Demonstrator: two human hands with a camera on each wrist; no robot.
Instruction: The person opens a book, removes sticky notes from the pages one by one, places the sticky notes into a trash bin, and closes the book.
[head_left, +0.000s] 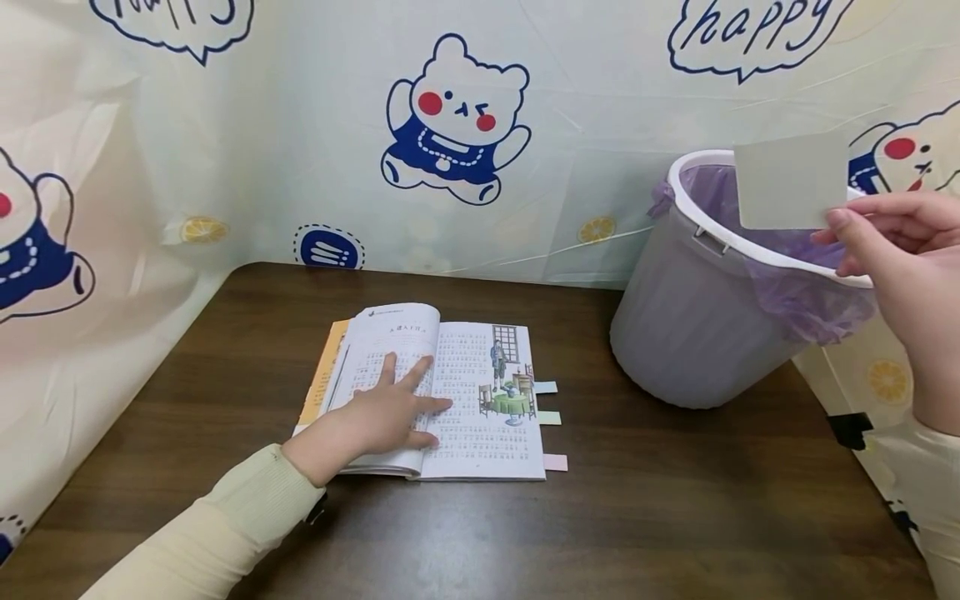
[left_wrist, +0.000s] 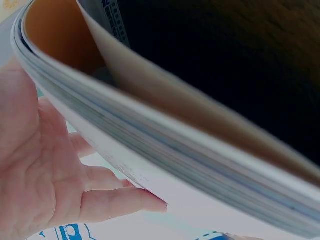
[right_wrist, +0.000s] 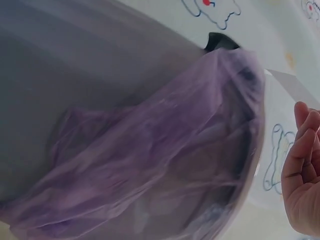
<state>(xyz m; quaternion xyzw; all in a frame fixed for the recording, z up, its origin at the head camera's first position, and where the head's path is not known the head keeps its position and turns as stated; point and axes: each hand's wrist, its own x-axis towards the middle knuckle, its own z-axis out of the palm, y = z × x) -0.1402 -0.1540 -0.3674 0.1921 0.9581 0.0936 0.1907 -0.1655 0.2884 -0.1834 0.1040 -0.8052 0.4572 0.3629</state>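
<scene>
An open book (head_left: 480, 450) with printed text and a coloured picture lies on the brown table. My left hand (head_left: 386, 421) rests on it with fingers spread, pressing the pages near the spine. In the left wrist view the same hand (left_wrist: 65, 170) lies against the page side, beside the thick edge of the book (left_wrist: 200, 145). My right hand (head_left: 900, 250) pinches a pale square piece of paper (head_left: 791, 183) at its lower right corner, held above a grey trash bin (head_left: 690, 308). In the right wrist view the paper (right_wrist: 290, 85) shows just past the fingertips.
A purple bag (head_left: 810, 300) lines the bin, folded over its white rim (head_left: 757, 242). Blue, green and pink tabs (head_left: 555, 462) stick out of the book's right edge. A cartoon-printed curtain (head_left: 300, 125) hangs behind and beside the table (head_left: 525, 542).
</scene>
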